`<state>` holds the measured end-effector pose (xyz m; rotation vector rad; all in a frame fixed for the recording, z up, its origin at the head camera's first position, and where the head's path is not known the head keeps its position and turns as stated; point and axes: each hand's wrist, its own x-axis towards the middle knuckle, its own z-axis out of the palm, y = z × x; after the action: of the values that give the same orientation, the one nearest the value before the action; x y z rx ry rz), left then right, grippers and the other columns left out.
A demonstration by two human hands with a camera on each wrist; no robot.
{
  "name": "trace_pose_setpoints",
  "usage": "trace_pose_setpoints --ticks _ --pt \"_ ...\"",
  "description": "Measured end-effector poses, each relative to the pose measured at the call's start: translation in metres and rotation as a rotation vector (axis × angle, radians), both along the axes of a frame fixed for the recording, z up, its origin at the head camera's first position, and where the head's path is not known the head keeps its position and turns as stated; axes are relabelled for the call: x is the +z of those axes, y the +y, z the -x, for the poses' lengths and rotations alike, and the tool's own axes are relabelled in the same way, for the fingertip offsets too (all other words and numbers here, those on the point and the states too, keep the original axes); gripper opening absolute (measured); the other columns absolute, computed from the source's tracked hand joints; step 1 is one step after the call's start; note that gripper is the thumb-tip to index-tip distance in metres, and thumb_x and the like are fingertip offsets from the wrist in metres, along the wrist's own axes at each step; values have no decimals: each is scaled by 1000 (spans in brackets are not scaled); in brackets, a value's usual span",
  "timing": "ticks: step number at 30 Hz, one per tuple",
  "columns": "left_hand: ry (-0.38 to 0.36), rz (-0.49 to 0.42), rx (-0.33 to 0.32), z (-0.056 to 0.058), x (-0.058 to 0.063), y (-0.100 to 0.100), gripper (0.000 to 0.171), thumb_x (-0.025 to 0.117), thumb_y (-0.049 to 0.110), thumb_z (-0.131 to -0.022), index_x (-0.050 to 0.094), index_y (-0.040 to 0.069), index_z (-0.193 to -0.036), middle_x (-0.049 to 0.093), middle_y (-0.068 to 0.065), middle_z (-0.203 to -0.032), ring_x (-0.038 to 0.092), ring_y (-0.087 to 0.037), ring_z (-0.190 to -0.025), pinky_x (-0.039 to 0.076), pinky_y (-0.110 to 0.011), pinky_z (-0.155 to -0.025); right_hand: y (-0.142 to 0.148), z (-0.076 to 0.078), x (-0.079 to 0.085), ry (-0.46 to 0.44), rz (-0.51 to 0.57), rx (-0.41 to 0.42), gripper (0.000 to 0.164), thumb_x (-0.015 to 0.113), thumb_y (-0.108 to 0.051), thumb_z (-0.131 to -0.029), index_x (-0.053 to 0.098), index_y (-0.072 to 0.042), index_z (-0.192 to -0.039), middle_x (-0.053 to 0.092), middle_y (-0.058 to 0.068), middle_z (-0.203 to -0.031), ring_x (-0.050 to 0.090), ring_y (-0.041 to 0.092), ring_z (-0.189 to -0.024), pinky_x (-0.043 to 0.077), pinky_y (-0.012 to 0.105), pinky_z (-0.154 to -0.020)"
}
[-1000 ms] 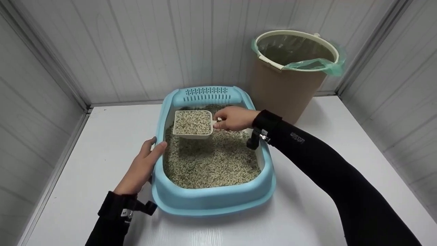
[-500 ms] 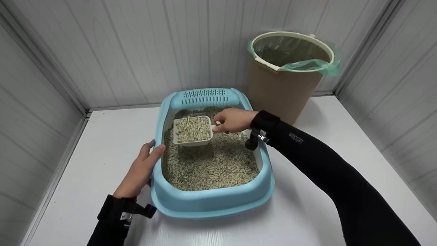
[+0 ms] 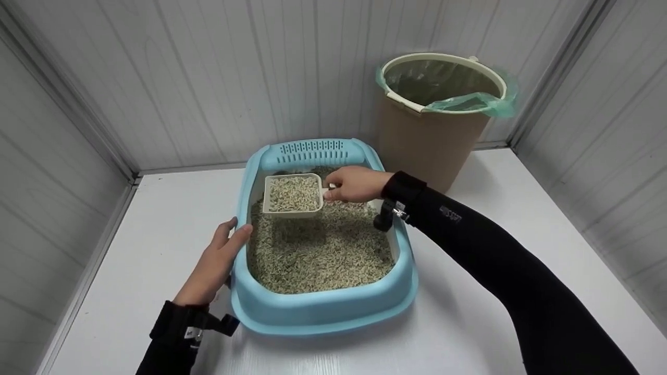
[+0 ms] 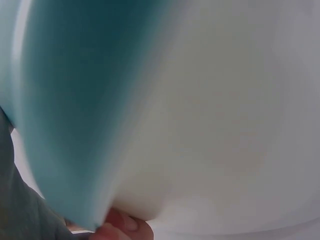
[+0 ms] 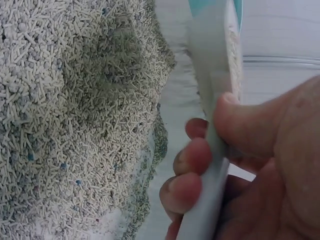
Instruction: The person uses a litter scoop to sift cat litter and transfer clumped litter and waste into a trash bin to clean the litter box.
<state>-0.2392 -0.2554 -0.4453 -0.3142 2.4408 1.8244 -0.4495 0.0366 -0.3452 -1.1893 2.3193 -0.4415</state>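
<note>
A blue litter box (image 3: 323, 312) holds a bed of pale pellet litter (image 3: 338, 255). My left hand (image 3: 211, 268) grips its left rim, thumb on top; in the left wrist view the fingertips (image 4: 127, 229) curl under the rim's edge (image 4: 75, 110). My right hand (image 3: 359, 184) holds a cream litter scoop (image 3: 293, 214) by its short handle, above the litter near the back of the box. Pellets lie in the scoop, which casts a shadow below. In the right wrist view fingers and thumb wrap the handle (image 5: 200, 212).
A tan bin (image 3: 432, 140) lined with a green bag (image 3: 471, 102) stands behind the box at the right. White panel walls (image 3: 208, 78) enclose the white table (image 3: 161, 229) at the back and both sides. The right forearm passes over the box's right rim.
The scoop dips toward me, its pellets jostling, then comes back up. It holds fewer pellets than a second ago. The left hand keeps its grip on the rim.
</note>
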Motion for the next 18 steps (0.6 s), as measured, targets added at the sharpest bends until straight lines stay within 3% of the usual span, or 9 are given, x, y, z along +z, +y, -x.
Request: trace_pose_setpoints --ticks 3,10,18 --pt "-1 -1 8 -1 1 -1 99 50 70 -113 4 16 -181 27 -32 -176 44 -50 -153 51 -65 -104 -1 0 1 9 5 0 31 55 -27 -121 71 -6 -138 71 12 -108 62 25 -93 46 43 -92" --pt "4 4 9 0 0 2 100 50 69 -112 4 14 -181 30 -33 -174 47 -52 -150 50 -70 -102 2 0 2 -18 -43 -11 42 51 -26 -123 59 -7 -159 70 14 -130 64 27 -108 47 45 -106" --pt "-3 -2 12 -1 2 0 100 50 73 -111 6 16 -181 30 -31 -175 48 -49 -149 53 -63 -100 1 1 5 -11 -20 3 38 54 -27 -122 65 -9 -153 72 14 -125 66 32 -106 49 46 -102"
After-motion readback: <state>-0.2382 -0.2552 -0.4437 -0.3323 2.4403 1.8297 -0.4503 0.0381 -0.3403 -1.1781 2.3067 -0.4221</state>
